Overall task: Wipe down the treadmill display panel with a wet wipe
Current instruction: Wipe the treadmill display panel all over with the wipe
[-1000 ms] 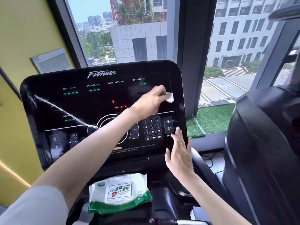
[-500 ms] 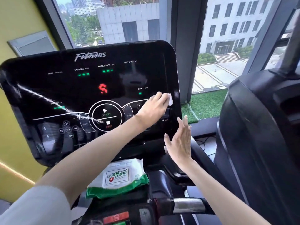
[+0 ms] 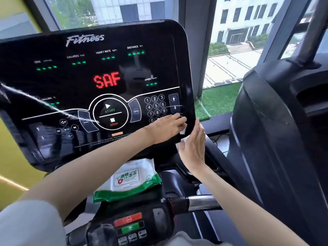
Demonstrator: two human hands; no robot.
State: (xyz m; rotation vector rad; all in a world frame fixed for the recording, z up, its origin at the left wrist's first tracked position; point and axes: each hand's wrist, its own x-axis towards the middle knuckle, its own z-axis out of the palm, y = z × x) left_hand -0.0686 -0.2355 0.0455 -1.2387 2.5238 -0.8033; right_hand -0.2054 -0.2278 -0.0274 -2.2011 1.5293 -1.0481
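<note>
The black treadmill display panel (image 3: pixel 85 82) fills the left and middle of the head view, with red "SAF" letters lit at its centre. My left hand (image 3: pixel 166 127) presses a crumpled white wet wipe (image 3: pixel 183 130) against the panel's lower right corner, below the number keypad. My right hand (image 3: pixel 193 150) sits just under that corner with straight fingers, its fingertips at the panel's edge beside the wipe. Most of the wipe is hidden under my left fingers.
A green and white wet wipe pack (image 3: pixel 129 180) lies on the console shelf under the panel. Below it are a chrome handlebar (image 3: pixel 202 203) and red and green buttons (image 3: pixel 128 223). A second dark machine (image 3: pixel 276 139) stands close on the right. Windows lie behind.
My left hand has slid the wipe down the panel's right side, from near the top readouts to the lower right corner. My right hand stayed near that corner. The display now reads "SAF".
</note>
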